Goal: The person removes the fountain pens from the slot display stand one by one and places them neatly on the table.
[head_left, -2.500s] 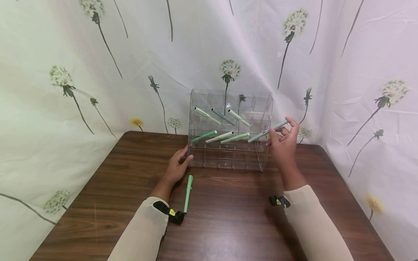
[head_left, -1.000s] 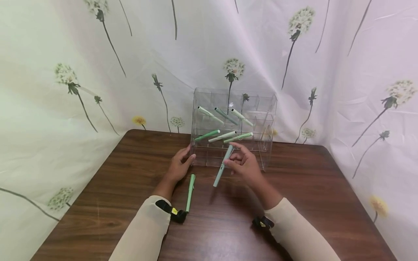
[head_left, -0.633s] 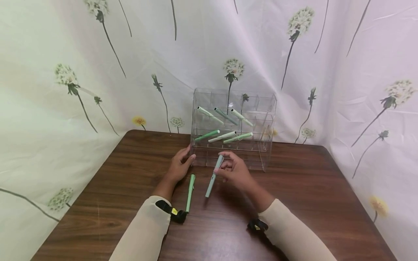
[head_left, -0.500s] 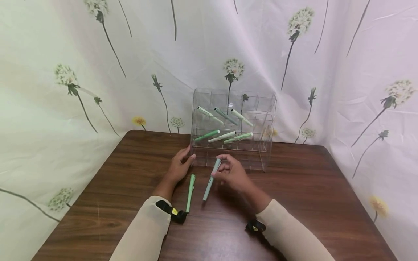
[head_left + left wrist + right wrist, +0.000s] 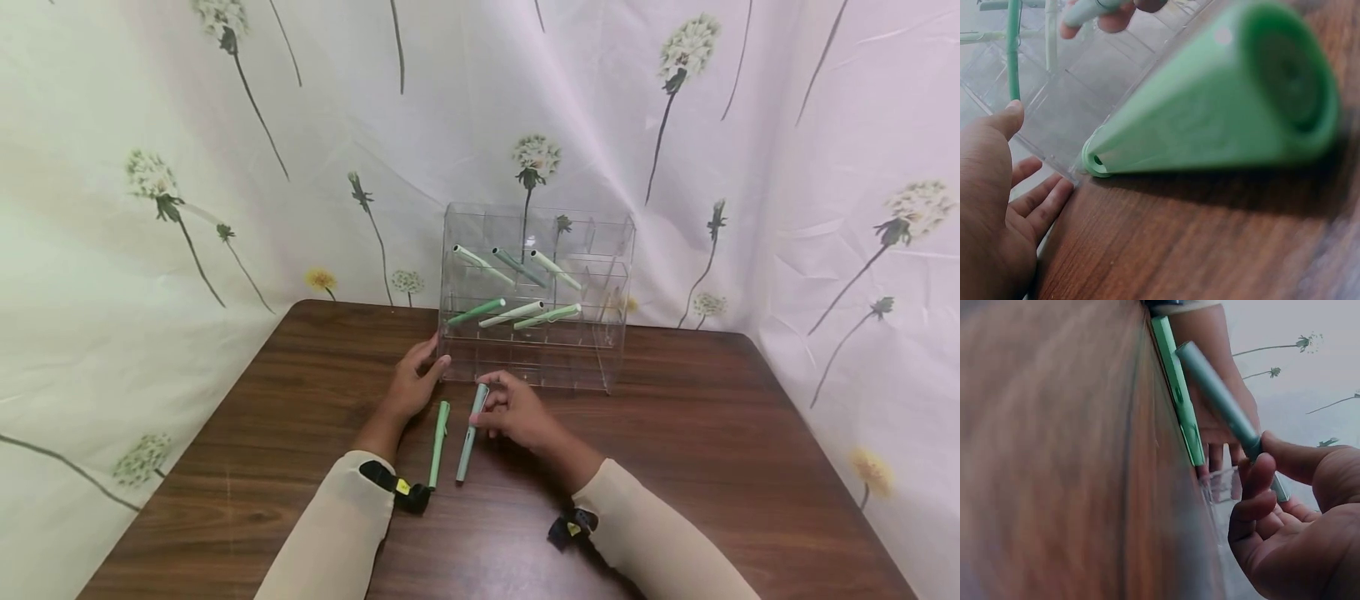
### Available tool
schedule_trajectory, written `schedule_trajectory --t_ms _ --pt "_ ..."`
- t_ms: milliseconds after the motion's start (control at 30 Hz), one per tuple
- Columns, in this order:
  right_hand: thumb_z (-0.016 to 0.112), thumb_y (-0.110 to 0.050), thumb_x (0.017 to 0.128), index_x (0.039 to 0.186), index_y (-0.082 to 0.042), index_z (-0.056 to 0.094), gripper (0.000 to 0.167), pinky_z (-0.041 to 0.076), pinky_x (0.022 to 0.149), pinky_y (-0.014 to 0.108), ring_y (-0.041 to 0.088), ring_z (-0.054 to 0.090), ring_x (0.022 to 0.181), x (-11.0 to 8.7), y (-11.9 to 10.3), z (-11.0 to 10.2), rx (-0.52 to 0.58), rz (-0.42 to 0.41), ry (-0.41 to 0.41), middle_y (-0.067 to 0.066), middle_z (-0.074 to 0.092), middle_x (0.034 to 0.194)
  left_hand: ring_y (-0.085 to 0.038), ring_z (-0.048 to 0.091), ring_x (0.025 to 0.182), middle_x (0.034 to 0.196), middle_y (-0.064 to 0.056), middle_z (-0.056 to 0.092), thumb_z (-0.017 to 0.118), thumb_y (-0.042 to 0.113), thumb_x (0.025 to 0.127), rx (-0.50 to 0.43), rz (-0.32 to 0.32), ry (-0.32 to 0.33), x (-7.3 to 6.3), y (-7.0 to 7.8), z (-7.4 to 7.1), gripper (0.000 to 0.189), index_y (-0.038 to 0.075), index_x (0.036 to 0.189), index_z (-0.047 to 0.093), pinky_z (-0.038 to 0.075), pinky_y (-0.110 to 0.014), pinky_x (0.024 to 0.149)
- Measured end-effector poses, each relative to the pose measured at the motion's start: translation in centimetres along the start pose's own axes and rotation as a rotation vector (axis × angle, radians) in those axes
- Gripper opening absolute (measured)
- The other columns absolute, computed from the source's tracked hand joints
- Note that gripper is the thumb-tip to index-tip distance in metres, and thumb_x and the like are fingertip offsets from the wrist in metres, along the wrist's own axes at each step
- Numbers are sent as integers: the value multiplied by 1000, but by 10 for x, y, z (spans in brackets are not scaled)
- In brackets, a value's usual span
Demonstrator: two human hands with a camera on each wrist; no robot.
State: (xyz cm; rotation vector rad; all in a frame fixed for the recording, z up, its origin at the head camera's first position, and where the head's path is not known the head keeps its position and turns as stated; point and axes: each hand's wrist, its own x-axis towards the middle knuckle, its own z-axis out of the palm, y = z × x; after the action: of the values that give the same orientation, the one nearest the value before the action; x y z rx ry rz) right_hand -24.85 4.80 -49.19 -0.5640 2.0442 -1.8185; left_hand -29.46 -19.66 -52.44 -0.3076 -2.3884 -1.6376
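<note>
My right hand (image 5: 517, 414) pinches a grey-blue pen (image 5: 467, 450) between thumb and fingers, cap end toward the rack. The pen is slanted low over the table; whether its near end touches the wood I cannot tell. Just left of it a light green pen (image 5: 437, 446) lies on the table, looming large in the left wrist view. My left hand (image 5: 412, 383) rests against the lower left side of a clear acrylic rack (image 5: 611, 358), its thumb at the front edge and fingers extended along the side. The right wrist view shows the held grey-blue pen (image 5: 1219, 394) from close up.
The rack's upper row holds two pale green pens (image 5: 555, 269) and a grey-green pen (image 5: 519, 267). Below lie a dark green pen (image 5: 476, 312), a whitish pen (image 5: 512, 314) and a light green pen in the rack (image 5: 547, 317). A flowered curtain (image 5: 300, 125) hangs behind the wooden table (image 5: 675, 467).
My right hand has taken the grey-blue pen from the rack's right side, bringing it left and down toward me, beside the light green pen on the table. The left hand stays at the rack.
</note>
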Motion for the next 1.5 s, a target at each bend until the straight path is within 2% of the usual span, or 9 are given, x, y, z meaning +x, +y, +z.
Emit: schedule_trajectory --t_ms 400,567,833,1033,1300,1400,1500 --pt "80 3 97 152 6 48 64 52 60 29 14 64 62 3 9 15 -25 45 2 7 70 92 -39 62 138 158 -21 58 68 25 111 0 -12 -2 0 -1 0 60 18 167 48 46 -56 120" --pt "81 2 96 151 8 51 63 52 58 28 14 63 62 4 13 18 -53 33 5 11 70 96 -39 61 139 161 -21 56 67 25 111 2 -18 -11 -1 -1 -1 61 18 168 46 46 -56 121" --pt "85 -2 94 146 7 60 58 52 56 27 12 63 63 7 13 20 -138 13 29 22 69 111 -40 65 134 160 -21 56 68 24 111 0 -3 -5 -1 0 0 61 18 167 46 47 -56 118" --pt "88 0 90 138 11 65 54 54 57 26 9 61 61 10 17 22 -180 -7 38 25 73 109 -39 65 134 160 -21 57 68 24 111 18 0 -2 -1 0 0 61 17 168 45 48 -56 118" --pt "90 -4 90 139 10 67 56 50 58 22 8 55 61 13 19 22 -266 -17 48 25 72 118 -40 64 135 160 -21 56 68 25 111 13 -2 -4 -1 0 -1 61 18 168 46 47 -57 118" --pt "91 -6 89 136 10 69 54 49 62 21 9 56 71 14 18 23 -332 -31 43 25 71 122 -39 63 137 160 -21 57 68 25 111 30 2 3 -1 0 -1 61 17 167 46 46 -57 120" --pt "93 -8 88 130 8 73 50 50 70 21 13 61 86 16 17 23 -390 -53 38 23 71 121 -39 62 138 160 -20 57 68 25 111 40 0 7 -1 0 0 60 17 167 47 46 -57 120"
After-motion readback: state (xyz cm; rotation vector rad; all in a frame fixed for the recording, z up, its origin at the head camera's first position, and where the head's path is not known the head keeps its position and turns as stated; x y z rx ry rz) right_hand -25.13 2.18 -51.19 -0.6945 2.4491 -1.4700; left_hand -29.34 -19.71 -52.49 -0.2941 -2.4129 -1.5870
